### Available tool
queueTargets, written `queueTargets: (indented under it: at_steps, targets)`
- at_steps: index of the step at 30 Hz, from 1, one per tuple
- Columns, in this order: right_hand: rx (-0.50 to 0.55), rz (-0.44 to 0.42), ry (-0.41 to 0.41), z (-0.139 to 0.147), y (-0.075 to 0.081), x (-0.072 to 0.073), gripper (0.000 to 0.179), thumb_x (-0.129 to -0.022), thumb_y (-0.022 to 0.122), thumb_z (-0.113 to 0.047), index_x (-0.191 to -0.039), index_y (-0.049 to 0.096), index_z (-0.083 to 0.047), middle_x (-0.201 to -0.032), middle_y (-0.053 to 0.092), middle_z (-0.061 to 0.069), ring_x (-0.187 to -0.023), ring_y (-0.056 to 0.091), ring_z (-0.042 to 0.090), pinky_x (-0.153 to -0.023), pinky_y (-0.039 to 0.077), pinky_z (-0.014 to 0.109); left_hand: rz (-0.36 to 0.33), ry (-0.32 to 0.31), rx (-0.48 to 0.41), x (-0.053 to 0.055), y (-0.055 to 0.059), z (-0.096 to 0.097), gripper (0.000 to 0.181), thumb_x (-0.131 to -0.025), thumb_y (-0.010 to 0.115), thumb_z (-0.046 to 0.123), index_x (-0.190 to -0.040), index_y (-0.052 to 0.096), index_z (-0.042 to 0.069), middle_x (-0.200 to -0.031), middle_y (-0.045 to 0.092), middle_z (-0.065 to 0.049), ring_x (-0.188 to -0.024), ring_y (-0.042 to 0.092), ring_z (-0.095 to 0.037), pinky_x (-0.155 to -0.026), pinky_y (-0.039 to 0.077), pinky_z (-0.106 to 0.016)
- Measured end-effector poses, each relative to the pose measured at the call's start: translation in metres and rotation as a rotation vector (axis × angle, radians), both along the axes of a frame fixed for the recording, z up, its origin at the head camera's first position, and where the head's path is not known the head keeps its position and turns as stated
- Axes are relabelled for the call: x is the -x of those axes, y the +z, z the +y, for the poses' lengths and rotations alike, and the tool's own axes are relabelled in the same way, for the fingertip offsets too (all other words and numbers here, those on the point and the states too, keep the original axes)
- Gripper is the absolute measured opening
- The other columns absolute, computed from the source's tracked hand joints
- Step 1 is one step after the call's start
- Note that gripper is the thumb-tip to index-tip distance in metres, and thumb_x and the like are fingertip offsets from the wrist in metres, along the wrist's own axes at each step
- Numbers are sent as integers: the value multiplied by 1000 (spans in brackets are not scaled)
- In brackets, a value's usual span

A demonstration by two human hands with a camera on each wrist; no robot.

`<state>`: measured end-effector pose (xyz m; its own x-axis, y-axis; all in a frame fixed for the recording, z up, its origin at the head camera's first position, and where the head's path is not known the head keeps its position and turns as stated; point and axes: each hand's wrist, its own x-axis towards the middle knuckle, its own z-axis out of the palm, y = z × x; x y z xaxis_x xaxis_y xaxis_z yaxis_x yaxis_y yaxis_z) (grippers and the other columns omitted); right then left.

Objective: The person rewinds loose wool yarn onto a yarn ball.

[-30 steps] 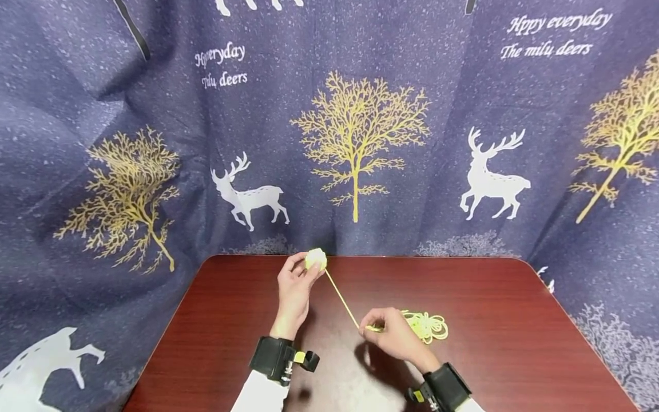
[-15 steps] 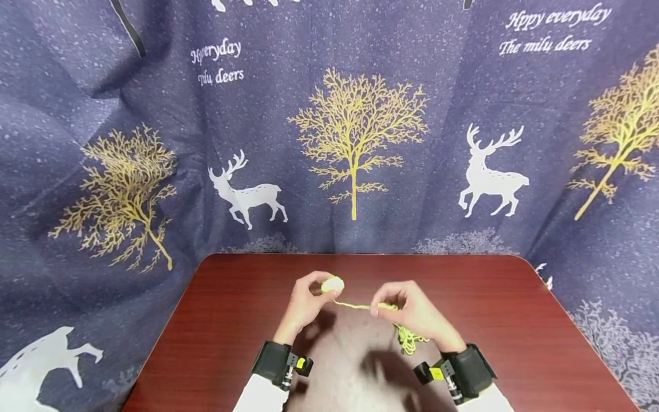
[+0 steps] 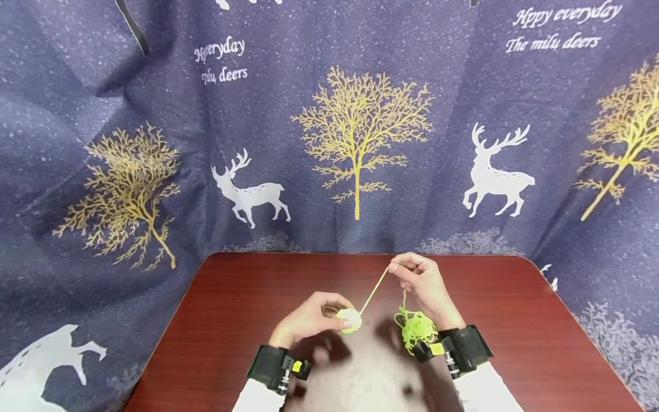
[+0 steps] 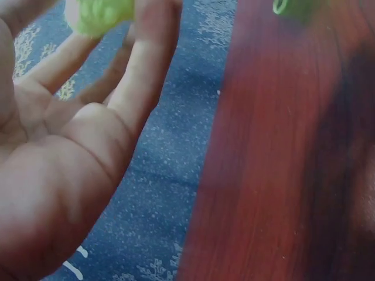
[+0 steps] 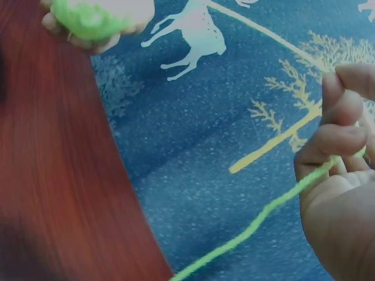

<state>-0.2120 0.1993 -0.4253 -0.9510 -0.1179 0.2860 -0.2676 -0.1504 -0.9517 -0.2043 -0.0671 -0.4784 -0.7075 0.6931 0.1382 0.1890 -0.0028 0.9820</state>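
My left hand pinches a small ball of yellow-green yarn between thumb and fingers, above the middle of the table. From the ball a taut strand slants up to my right hand, which pinches it at the thumb and fingertip. In the right wrist view the yarn's tail leaves the curled fingers and runs down to the left. A loose tangle of yarn lies below my right hand, partly covered by the wrist camera. The left wrist view cuts off most of the ball.
A reddish-brown table with rounded far corners lies under both hands. Behind it hangs a dark blue curtain printed with deer and trees. Each wrist wears a black strap with a small camera.
My left hand has come nearer and to the right with the ball. My right hand has risen and moved away from me to the right, swinging the strand from lower right to upper right.
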Motion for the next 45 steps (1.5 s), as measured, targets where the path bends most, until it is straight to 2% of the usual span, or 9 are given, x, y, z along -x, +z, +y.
queueTargets:
  at_steps: [6,10,14,20,25,30,34,38,45]
  targets:
    - [52,-72,-92,-8,-16,10,31,-80,69,-15,-100,59,6,-75,60,1,-50,39,9,-43,30,21,12,-127,-129,-3,12,-1,31,-82,63,7,-113,58,2,-105,63,-16,-93,61,-24,-82,48,-47]
    - [-51,-150,-138,-16,-31,11,33,-76,73,-21,-98,63,1,-78,63,9,-51,44,11,-43,35,24,24,-114,-271,-6,21,1,34,-83,59,1,-116,54,-4,-108,61,-17,-97,59,-25,-83,47,-48]
    - [-179,-151,-115,-28,-47,5,23,-77,71,-16,-94,65,-1,-82,64,14,-55,49,18,-46,42,29,-6,-19,-453,-6,28,6,36,-83,56,-3,-117,48,-11,-110,59,-17,-99,58,-24,-85,47,-45]
    - [-403,19,-105,-49,-56,-15,7,-78,69,-12,-84,66,-11,-79,66,5,-67,60,20,-65,49,30,-68,274,-565,1,27,17,39,-84,58,0,-119,44,-12,-113,56,-17,-101,58,-23,-89,45,-44]
    - [-555,164,-78,-59,-53,-29,9,-78,69,-15,-82,63,-21,-78,64,-7,-74,61,10,-71,50,29,-102,511,-473,9,20,26,44,-81,66,9,-118,47,-6,-111,56,-19,-101,57,-24,-89,45,-42]
    - [-654,278,-76,-60,-42,-37,14,-78,68,-15,-82,61,-26,-75,62,-14,-69,58,5,-66,49,26,-17,643,-244,14,7,29,39,-81,67,12,-116,53,0,-109,59,-16,-100,57,-23,-85,47,-32]
    - [-679,346,-81,-59,-31,-38,15,-77,69,-13,-83,61,-25,-75,61,-16,-64,55,3,-59,48,23,42,664,-113,14,-4,29,35,-81,67,12,-112,55,2,-104,61,-14,-96,59,-27,-78,50,-30]
    - [-659,330,-81,-57,-16,-34,15,-77,70,-10,-83,62,-22,-77,62,-11,-65,56,7,-59,49,24,95,643,-17,11,-12,28,31,-80,68,14,-108,58,5,-102,61,-11,-95,59,-25,-79,49,-30]
    - [-619,244,-85,-56,27,-28,11,-77,68,-3,-84,64,-9,-78,64,4,-63,57,18,-56,49,29,129,503,46,0,-11,25,29,-79,68,9,-106,60,3,-98,61,-12,-90,59,-28,-81,48,-35]
